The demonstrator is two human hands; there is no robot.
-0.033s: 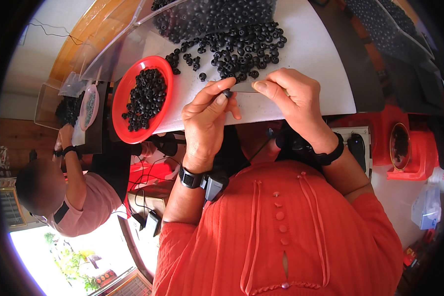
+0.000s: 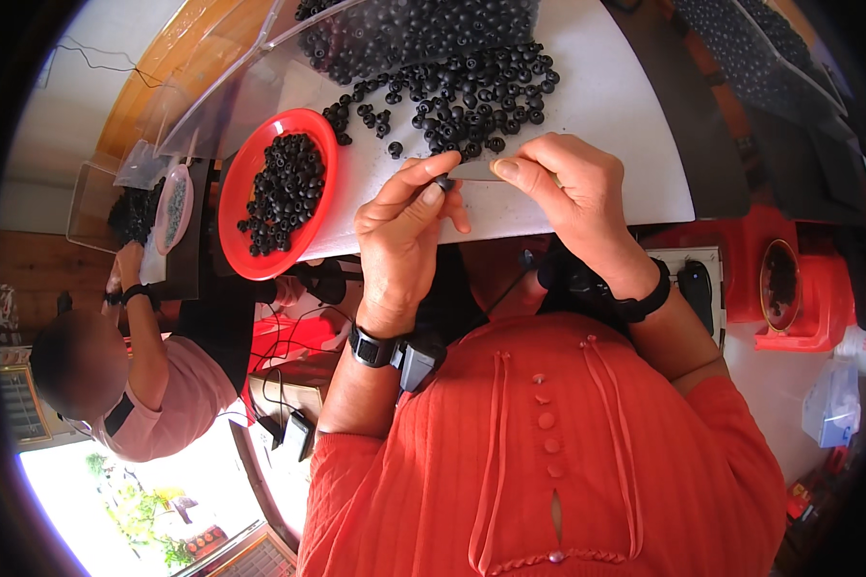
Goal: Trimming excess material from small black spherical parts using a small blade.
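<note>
Between the thumb and fingers of my left hand (image 2: pixel 401 216) is a small black round piece (image 2: pixel 444 182), partly covered by the fingertips. My right hand (image 2: pixel 573 192) is closed in a pinch a short way to the right, the thumb against the forefinger; what it holds, if anything, is too small to make out. Just beyond both hands, a loose heap of black round hollow pieces (image 2: pixel 481 96) lies on the white tabletop (image 2: pixel 625 125). A red plate (image 2: pixel 325 183) left of my left hand carries more black pieces (image 2: pixel 284 192).
At the far edge, a clear plastic bin (image 2: pixel 269 87) holds many black pieces. Another clear bin (image 2: pixel 760 58) stands at the far right. On the left, a person (image 2: pixel 164 385) works at a dark table with a pink dish (image 2: pixel 186 207). Red stools (image 2: pixel 818 298) stand at right.
</note>
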